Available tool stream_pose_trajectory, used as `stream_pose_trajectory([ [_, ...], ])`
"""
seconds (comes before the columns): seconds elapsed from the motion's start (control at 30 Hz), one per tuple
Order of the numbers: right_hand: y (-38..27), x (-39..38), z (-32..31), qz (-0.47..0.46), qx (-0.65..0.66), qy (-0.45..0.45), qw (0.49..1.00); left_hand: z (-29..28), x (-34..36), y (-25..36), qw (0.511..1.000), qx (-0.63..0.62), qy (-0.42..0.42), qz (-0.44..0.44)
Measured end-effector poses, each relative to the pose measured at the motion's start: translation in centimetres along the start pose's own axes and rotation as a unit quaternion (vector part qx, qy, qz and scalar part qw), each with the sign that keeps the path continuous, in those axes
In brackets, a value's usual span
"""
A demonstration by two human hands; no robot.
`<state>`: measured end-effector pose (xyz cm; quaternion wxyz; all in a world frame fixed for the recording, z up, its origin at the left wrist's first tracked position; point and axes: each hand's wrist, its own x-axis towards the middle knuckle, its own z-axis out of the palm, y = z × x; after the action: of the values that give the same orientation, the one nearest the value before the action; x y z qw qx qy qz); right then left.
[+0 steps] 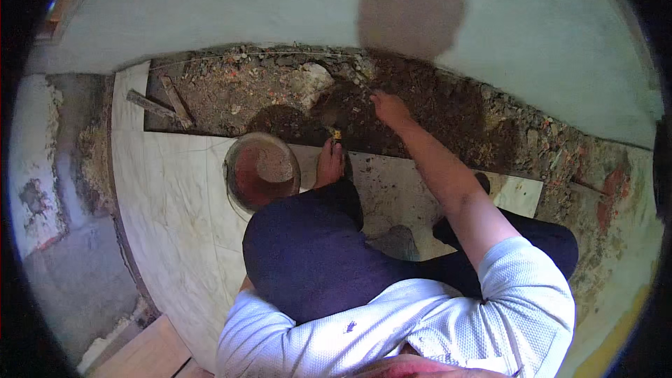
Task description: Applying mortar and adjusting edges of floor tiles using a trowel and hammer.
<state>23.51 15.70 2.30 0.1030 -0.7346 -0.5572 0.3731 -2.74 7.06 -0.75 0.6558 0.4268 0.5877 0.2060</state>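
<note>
My right arm stretches over a strip of dark, rubble-strewn soil (434,108) along the wall. The right hand (392,110) is at the soil near the wall, its fingers drawn together. Something small and dark shows at the fingertips, too unclear to name. Just left of this hand, a pale lump (311,84) of stone or mortar lies on the rubble. My left hand is out of sight; only a bit of the left arm shows beside my bent knee. A round bucket (233,168) with a reddish inside stands by my bare foot (329,164).
Pale marble-look tiles (175,189) cover the floor at left and end at the soil. Two wood strips (175,101) lie at the trench's left end. A small yellow thing (337,135) is by my toes. A plain wall (280,7) rises behind, bearing a round shadow.
</note>
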Motion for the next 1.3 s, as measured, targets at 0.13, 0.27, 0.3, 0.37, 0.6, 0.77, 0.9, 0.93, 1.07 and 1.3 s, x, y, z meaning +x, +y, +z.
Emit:
stream_pose_trajectory([
  [0.13,-1.0,-0.3,-0.3,-0.067,-0.019,0.100,0.993,2.2,-1.0,2.1,0.992,0.097,0.075,0.032],
  [0.27,-3.6,-1.0,-0.7,-0.041,0.050,0.083,0.994,-0.5,-0.7,0.8,0.999,-0.001,0.022,-0.042],
  [0.3,-2.9,-1.2,-0.3,0.012,0.022,0.024,0.999,-0.8,-0.7,0.6,0.998,-0.013,-0.021,-0.062],
  [0.37,3.1,1.0,-1.3,-0.025,-0.021,0.075,0.997,1.9,0.7,1.4,0.998,-0.022,-0.041,-0.029],
  [0.6,-3.9,-1.5,-1.8,-0.058,0.158,0.182,0.969,1.1,-0.5,0.0,0.994,-0.093,0.064,0.013],
  [0.77,4.3,1.1,0.9,-0.011,-0.002,0.087,0.996,2.4,1.5,-1.0,0.994,-0.034,0.054,0.086],
  [0.9,-0.8,-0.7,-0.1,-0.022,0.031,0.080,0.996,1.0,-0.2,0.1,0.998,-0.051,0.015,0.029],
  [0.93,-2.3,-1.6,-0.7,-0.021,0.035,0.074,0.996,0.9,-1.0,0.3,0.998,-0.048,0.018,0.023],
  [1.07,-2.6,-1.7,-1.7,-0.068,0.098,0.155,0.981,1.7,-0.7,1.6,0.999,-0.013,0.036,0.019],
  [1.3,0.9,0.0,-0.7,-0.028,-0.072,0.039,0.996,1.7,0.2,0.2,0.997,-0.070,0.012,0.036],
])
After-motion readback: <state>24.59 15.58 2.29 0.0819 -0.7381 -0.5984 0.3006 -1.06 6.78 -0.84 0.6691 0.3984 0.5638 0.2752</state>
